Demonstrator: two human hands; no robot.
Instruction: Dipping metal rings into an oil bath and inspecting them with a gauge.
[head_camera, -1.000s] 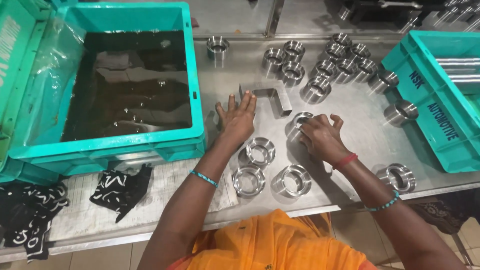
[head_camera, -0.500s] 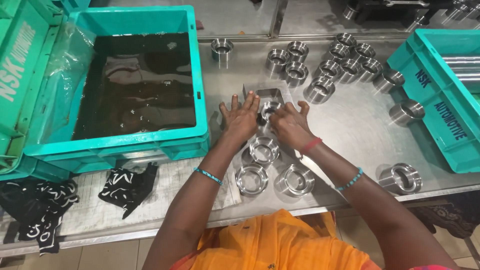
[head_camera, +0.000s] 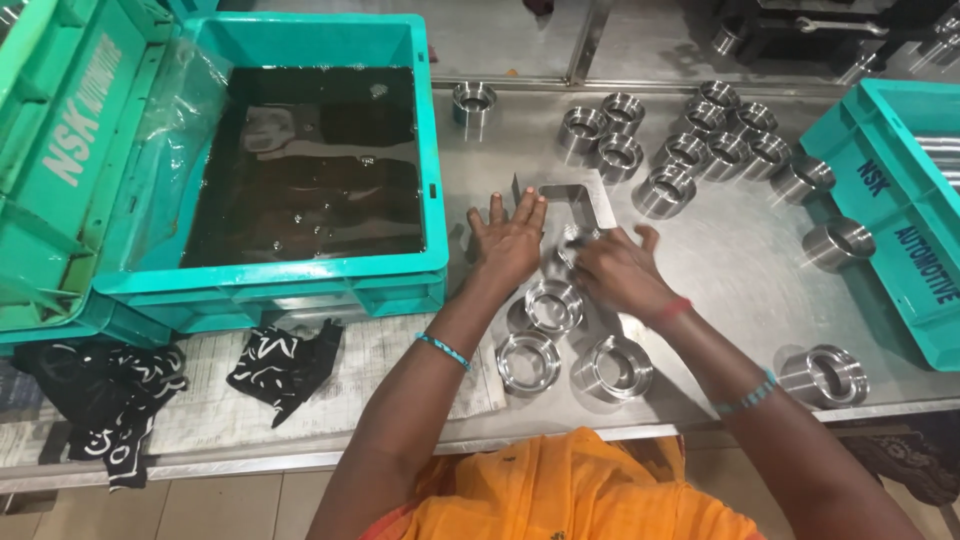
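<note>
A shiny metal ring (head_camera: 575, 240) is held on the steel table (head_camera: 740, 260), inside the corner of an angled metal gauge (head_camera: 580, 198), apparently so that it is seated against the gauge's walls. It is partly covered by the right hand (head_camera: 622, 272), whose fingers are curled over it. The left hand (head_camera: 510, 240) is laid flat with fingers spread, touching the gauge, seemingly to steady it. Three more rings (head_camera: 555, 305) are kept just below the hands, within reach. A teal crate of dark liquid (head_camera: 310, 170) is set to the left.
</note>
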